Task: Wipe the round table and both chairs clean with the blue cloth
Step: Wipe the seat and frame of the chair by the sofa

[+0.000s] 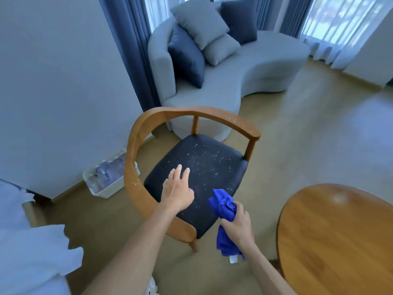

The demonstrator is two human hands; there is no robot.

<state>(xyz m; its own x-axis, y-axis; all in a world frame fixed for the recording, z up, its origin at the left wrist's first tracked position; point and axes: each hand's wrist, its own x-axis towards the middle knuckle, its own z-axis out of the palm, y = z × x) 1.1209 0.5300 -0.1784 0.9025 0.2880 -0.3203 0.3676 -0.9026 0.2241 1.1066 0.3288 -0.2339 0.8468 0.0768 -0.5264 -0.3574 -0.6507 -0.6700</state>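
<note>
A wooden chair [148, 120] with a curved backrest stands in the middle. Its dark seat cushion [212, 167] is sprinkled with white specks, and a few specks lie on the wooden rail. My left hand [177, 190] hovers over the near left part of the seat, fingers spread, holding nothing. My right hand [239, 224] grips the bunched blue cloth [223, 205] at the seat's near right edge; one end of the cloth hangs down below my fist. The round wooden table [336, 237] fills the lower right corner. Only one chair is in view.
A grey curved sofa [265, 67] with several cushions stands behind the chair. A white crate of bottles [106, 177] sits on the floor against the left wall. Blue curtains [131, 50] hang at the back. Carpeted floor lies between chair, sofa and table.
</note>
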